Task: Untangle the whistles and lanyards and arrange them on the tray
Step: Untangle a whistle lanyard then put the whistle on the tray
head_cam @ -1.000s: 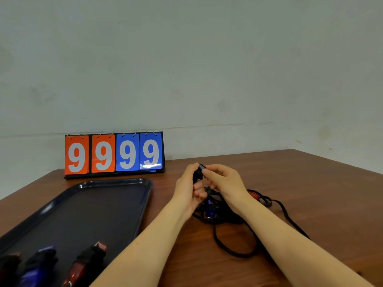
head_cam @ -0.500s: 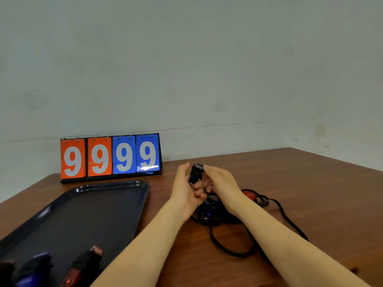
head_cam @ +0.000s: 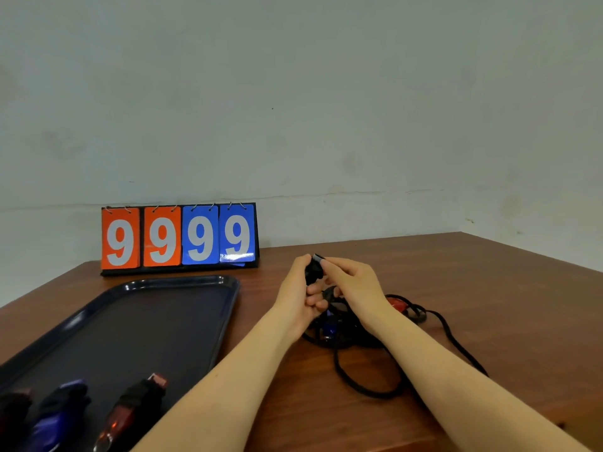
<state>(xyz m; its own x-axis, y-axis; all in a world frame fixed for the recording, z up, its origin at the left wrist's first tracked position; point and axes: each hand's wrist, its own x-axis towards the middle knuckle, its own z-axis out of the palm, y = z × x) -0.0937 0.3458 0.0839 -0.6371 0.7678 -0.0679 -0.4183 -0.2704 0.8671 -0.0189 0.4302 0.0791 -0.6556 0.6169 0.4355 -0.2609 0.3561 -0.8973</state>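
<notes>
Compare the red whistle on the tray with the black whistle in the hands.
The red whistle lies on the tray, bundled with a dark lanyard; the black whistle is held above the table, pinched between the left hand and the right hand. The red whistle is translucent red; the black whistle is opaque. The red one is put away; the black one hangs over the tangle.

- I see a dark navy tray on a reddish-brown wooden table.
- The score cards show white nines, two on orange, two on blue.
- The tangled lanyards are black, with a blue whistle and a red whistle among them.
- I hold a black whistle.
- The wall is pale grey-green.
</notes>
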